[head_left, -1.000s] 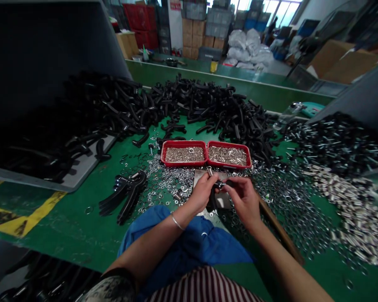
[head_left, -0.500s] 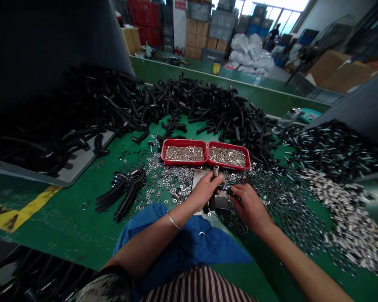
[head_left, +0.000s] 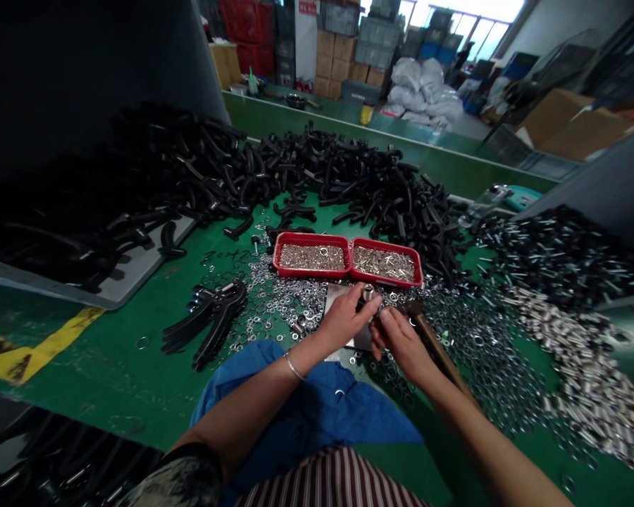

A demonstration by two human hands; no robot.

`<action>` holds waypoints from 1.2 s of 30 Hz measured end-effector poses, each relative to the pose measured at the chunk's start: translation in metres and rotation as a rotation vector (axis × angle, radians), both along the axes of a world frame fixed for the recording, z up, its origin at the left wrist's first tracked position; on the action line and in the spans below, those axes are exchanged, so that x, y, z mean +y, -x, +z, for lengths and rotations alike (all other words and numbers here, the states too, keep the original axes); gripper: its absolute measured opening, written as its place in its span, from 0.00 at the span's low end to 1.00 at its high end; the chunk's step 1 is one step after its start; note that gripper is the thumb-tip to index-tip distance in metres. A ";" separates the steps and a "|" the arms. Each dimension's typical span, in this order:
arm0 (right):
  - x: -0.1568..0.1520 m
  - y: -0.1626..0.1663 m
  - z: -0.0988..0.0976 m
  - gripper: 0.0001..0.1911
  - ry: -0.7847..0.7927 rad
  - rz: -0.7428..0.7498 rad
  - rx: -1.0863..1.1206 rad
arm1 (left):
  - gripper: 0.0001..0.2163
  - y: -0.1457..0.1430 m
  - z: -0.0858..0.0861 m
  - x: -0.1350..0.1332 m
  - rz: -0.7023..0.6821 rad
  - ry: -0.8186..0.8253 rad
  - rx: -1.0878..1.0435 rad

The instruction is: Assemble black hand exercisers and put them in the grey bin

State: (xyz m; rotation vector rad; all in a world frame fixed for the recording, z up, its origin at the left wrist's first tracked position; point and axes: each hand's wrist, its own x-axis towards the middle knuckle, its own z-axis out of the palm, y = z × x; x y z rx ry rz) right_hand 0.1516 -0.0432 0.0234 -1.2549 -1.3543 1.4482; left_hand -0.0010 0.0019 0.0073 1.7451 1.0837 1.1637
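Observation:
My left hand [head_left: 345, 317] is closed around a black plastic handle, mostly hidden by the fingers. A coiled metal spring [head_left: 368, 291] stands up at its top, beside my thumb. Close on the right, my right hand [head_left: 401, 341] has its fingertips pinched together against the held piece; whatever they grip is hidden. Both hands are over a small metal plate [head_left: 336, 294]. A hammer with a wooden shaft [head_left: 437, 345] lies beside my right hand, partly under the forearm.
Two red trays [head_left: 347, 269] of small metal pins stand behind my hands. Loose washers [head_left: 296, 299] surround them. Several black handles [head_left: 219, 317] lie at left, with a large heap [head_left: 332, 162] behind. Metal sleeves [head_left: 581, 366] and black-headed bolts [head_left: 565, 246] are piled at right.
The black handle has turned in my left hand and now shows less below the fingers. My right hand has shifted left, closer to my left, uncovering the hammer's shaft.

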 end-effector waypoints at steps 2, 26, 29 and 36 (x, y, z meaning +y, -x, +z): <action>0.002 -0.002 0.000 0.23 0.174 0.082 0.186 | 0.11 0.001 0.002 -0.001 -0.028 -0.053 0.021; 0.001 -0.016 -0.003 0.30 -0.107 0.143 -0.532 | 0.09 0.001 -0.003 0.006 -0.155 -0.099 -0.097; 0.000 -0.015 -0.005 0.24 -0.252 -0.042 -0.538 | 0.09 -0.001 -0.005 0.003 -0.110 -0.056 -0.100; 0.001 -0.011 -0.002 0.27 -0.027 0.077 -0.328 | 0.10 -0.003 -0.010 0.000 -0.058 -0.097 -0.029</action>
